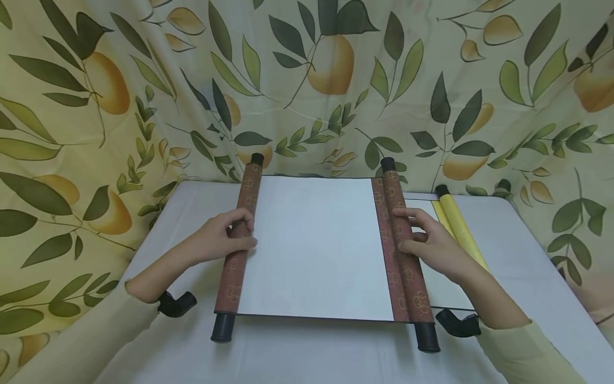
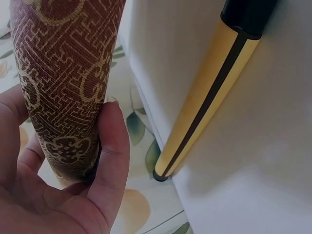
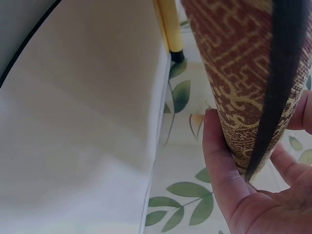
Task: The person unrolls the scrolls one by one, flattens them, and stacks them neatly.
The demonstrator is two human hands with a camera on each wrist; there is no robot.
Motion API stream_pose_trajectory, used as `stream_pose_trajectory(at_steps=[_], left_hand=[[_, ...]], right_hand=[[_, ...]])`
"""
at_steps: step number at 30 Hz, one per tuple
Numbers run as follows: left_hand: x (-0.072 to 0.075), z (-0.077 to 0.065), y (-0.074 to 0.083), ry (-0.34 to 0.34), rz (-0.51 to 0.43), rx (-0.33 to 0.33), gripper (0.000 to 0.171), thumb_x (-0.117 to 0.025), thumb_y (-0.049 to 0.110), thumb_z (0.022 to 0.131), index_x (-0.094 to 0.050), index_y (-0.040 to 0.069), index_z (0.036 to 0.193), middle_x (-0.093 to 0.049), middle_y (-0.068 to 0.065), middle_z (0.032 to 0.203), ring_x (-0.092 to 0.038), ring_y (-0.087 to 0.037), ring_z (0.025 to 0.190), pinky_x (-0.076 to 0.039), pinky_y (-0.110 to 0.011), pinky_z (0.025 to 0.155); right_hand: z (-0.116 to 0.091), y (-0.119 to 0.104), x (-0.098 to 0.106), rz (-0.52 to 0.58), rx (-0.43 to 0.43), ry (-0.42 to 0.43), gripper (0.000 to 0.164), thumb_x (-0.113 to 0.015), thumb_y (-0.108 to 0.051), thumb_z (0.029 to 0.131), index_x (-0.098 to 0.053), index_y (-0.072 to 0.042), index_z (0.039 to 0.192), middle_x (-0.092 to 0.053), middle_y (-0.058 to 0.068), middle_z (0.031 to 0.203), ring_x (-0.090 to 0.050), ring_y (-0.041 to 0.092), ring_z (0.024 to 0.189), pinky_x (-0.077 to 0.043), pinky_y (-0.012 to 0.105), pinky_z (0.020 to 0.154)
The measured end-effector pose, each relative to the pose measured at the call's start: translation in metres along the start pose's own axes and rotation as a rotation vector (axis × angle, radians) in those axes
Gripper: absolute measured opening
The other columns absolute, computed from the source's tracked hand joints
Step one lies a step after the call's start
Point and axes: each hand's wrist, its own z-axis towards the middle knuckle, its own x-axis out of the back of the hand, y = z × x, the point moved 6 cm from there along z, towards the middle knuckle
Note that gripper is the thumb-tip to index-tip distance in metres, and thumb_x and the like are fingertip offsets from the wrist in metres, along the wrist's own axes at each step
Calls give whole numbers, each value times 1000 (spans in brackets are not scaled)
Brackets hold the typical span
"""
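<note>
A hanging scroll with reddish-brown brocade rollers and black end knobs is spread open, its blank white sheet (image 1: 316, 245) facing up. My left hand (image 1: 216, 234) grips the scroll's left roller (image 1: 232, 285) near its middle, thumb on one side and fingers round the other. On the opposite side, the right roller (image 1: 417, 290) is held between the thumb and fingers of my right hand (image 1: 438, 245). In the left wrist view gold patterning shows on the brocade (image 2: 68, 63). A black strip (image 3: 273, 97) runs down the right roller in the right wrist view. The scroll hangs above the table.
Beneath lies a second scroll with yellow rollers (image 1: 462, 229), partly covered by the brown one; its other yellow roller (image 2: 209, 97) shows in the left wrist view. Both are over a white table (image 1: 518, 250). Behind hangs a fruit-and-leaf patterned cloth (image 1: 307, 117).
</note>
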Motion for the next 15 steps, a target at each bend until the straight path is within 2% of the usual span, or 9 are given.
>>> stream_pose_trajectory(at_steps=[3,9,15], left_hand=[[1,0,0,0,-6,-2,15,-64,21,83,-54,20,94,-50,-5,94,-50,-23,78,-45,-35,55],[5,-2,1,15,23,-14,14,-56,16,87,-57,19,101,-54,-2,107,-48,-22,92,-45,-36,68],[7,-4,0,14,31,-16,11,-55,17,87,-58,18,98,-54,-2,99,-48,-22,83,-44,-35,61]], right_hand=[[0,0,1,-11,1,4,59,-56,-12,89,-30,-22,140,-30,10,139,-46,37,111,-48,40,77],[-2,0,2,-19,5,6,59,-57,-13,89,-30,-22,140,-30,10,139,-46,37,111,-48,40,77],[-3,0,3,-18,2,3,61,-57,-12,88,-29,-24,141,-29,12,140,-45,39,114,-48,41,77]])
